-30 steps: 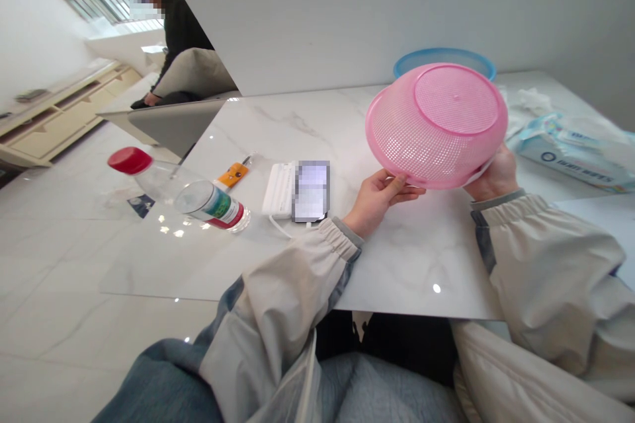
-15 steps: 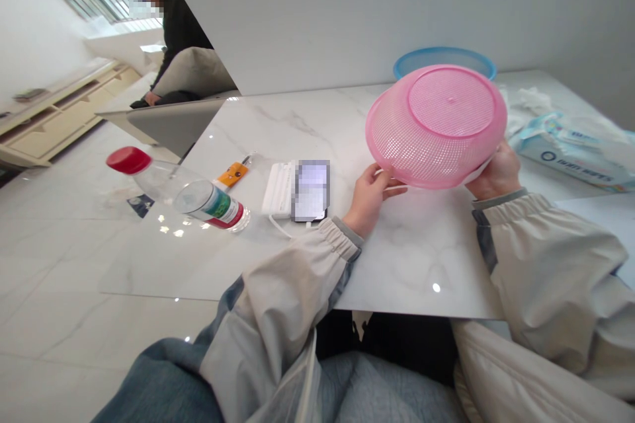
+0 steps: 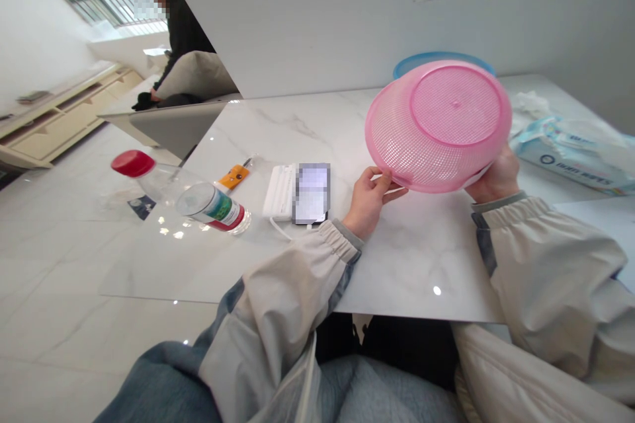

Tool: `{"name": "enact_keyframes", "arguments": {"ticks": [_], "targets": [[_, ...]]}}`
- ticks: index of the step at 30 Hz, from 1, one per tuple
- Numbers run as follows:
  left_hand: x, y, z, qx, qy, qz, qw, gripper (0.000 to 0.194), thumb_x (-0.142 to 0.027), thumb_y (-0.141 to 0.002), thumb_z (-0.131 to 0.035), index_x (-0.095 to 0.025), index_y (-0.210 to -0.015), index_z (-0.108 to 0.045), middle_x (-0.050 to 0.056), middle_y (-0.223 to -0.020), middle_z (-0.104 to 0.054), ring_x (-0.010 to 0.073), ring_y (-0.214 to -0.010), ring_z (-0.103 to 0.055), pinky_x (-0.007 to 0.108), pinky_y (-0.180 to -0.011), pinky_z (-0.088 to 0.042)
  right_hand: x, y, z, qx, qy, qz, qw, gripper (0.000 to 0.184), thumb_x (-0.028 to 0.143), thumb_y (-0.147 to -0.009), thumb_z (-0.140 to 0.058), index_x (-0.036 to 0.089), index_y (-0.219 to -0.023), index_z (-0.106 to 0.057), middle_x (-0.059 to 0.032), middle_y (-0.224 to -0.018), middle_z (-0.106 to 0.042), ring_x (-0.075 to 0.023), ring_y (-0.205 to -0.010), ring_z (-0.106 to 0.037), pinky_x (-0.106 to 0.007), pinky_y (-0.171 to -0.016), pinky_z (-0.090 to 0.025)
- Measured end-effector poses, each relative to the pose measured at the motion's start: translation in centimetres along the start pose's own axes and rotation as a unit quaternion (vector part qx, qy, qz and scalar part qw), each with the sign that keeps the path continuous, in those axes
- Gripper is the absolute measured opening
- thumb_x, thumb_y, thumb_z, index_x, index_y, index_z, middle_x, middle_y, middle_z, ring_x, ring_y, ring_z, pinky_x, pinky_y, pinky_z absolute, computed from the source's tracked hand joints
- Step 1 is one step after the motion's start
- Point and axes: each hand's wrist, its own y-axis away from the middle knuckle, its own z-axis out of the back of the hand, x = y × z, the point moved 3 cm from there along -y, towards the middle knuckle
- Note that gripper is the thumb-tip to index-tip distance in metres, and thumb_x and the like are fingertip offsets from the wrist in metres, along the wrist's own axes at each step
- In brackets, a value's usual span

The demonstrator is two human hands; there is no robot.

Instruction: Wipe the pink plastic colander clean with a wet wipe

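I held a pink plastic colander [image 3: 426, 125] upside down above a marble-topped table [image 3: 417, 258], tilted so that its flat, perforated base faced up toward me. My left hand [image 3: 371, 201] pinched the rim at the lower left, thumb and fingers closed lightly on the plastic. My right hand [image 3: 496, 178] cupped the opposite side from below, but the bowl hid its fingers, so I could not tell how firmly they closed. Supporting opposite sides of the rim seemed the right way to do it, with gentle pressure to keep the bowl steady without flexing the thin mesh. Just behind the colander sat a blue plastic basin [image 3: 441, 64]. A soft pack of wipes [image 3: 570, 158] lay to my right, and a blurred phone [image 3: 311, 193] lay to my left beside a white power bank [image 3: 278, 193].
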Motion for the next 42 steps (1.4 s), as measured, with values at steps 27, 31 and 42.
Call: {"name": "enact_keyframes", "arguments": {"ticks": [27, 31, 42], "targets": [[-0.1, 0.9, -1.1, 0.166, -0.088, 0.002, 0.982, 0.058, -0.063, -0.082, -0.088, -0.020, -0.115, -0.068, 0.013, -0.113, -0.079, 0.0273, -0.104, -0.078, 0.039, -0.085, -0.059, -0.3, 1.1, -0.6, 0.048, 0.053, -0.028, 0.997, 0.048, 0.021, -0.111, -0.032, 0.014, -0.117, -0.080, -0.0086, -0.115, -0.083, -0.0199, -0.107, -0.078, -0.036, -0.121, -0.053], [-0.1, 1.1, -1.4, 0.181, -0.113, 0.011, 0.977, 0.058, -0.065, -0.078, -0.090, -0.018, -0.108, -0.071, 0.014, -0.106, -0.079, 0.0294, -0.105, -0.078, 0.040, -0.085, -0.059, -0.6, 1.4, -0.9, 0.056, 0.043, -0.041, 0.997, 0.041, 0.018, -0.106, -0.040, 0.019, -0.123, -0.078, -0.0061, -0.116, -0.083, -0.0210, -0.109, -0.078, -0.042, -0.121, -0.054], [0.1, 1.1, -1.6, 0.183, -0.125, 0.020, 0.975, 0.059, -0.066, -0.079, -0.088, -0.018, -0.106, -0.069, 0.012, -0.096, -0.079, 0.0280, -0.098, -0.079, 0.036, -0.079, -0.056, -0.5, 2.0, -1.5, 0.066, 0.050, -0.046, 0.996, 0.048, 0.014, -0.105, -0.039, 0.023, -0.137, -0.074, -0.0042, -0.117, -0.083, -0.0212, -0.110, -0.078, -0.045, -0.121, -0.054]]}}
